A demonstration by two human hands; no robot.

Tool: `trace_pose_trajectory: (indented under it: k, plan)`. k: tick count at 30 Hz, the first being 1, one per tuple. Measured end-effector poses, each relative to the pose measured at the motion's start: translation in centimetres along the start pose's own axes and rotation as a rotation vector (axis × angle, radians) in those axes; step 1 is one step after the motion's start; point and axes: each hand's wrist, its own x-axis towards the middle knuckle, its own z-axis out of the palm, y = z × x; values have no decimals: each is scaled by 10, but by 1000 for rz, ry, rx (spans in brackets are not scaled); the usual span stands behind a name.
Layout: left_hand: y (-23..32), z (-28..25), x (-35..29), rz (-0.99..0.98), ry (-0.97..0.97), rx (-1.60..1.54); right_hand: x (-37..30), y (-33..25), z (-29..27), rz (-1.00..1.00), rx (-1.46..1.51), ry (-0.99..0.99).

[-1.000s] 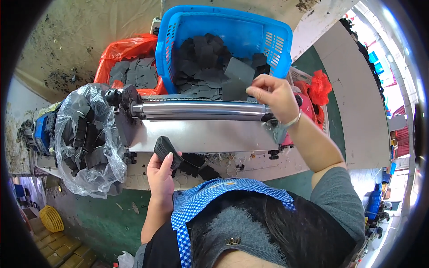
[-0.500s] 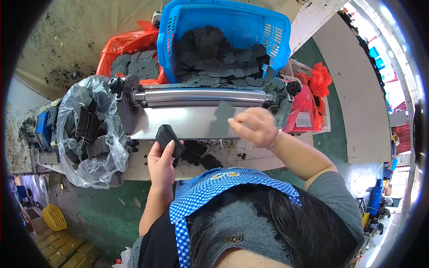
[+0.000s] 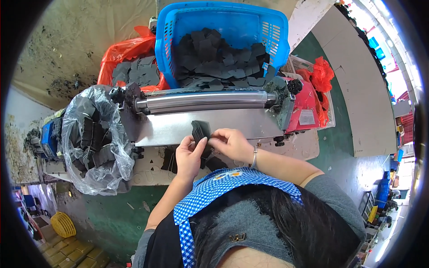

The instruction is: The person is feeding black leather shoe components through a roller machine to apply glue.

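My left hand (image 3: pixel 188 161) grips a small stack of thin dark grey sheet pieces (image 3: pixel 199 132), thumb in front, held up over the near edge of a shiny metal plate (image 3: pixel 241 123). Against the stack's right side, my right hand (image 3: pixel 232 145) has its thumb and fingers pinched together. A thin grey piece, blurred, shows between that pinch and the stack; the fingertips partly cover it. Beneath my hands, more dark bundles (image 3: pixel 169 160) lie on the worktop, partly hidden by my left hand and the stack.
Behind the plate runs a steel roller (image 3: pixel 205 100) with black knobs at its ends. Beyond it stand a blue basket (image 3: pixel 214 17) and a red bag (image 3: pixel 114 56), both with loose dark pieces. A clear plastic bag (image 3: pixel 96 182) of bundles sits left; a red housing (image 3: pixel 304 107) is right.
My right hand came left and down from over the plate, where it held up one grey piece, to the stack. My left hand moved right with the stack, bringing both hands together.
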Motion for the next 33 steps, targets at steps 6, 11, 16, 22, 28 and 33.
trace_pose_trajectory:
  k: [6,11,16,22,28,33]
  plan:
    - [22,-10,20,-52,53,-194,6,9,-17,706,544,78]
    - [9,-14,14,311,128,331,10,-8,-13,223,-32,291]
    - [21,9,1,217,24,322,11,-17,-3,-159,-172,245]
    - [16,7,7,74,-25,-52,13,-16,-3,239,393,45]
    - [13,-7,15,55,68,60,9,0,18,318,490,126]
    - [19,-24,20,103,91,-95,14,4,-2,642,711,236]
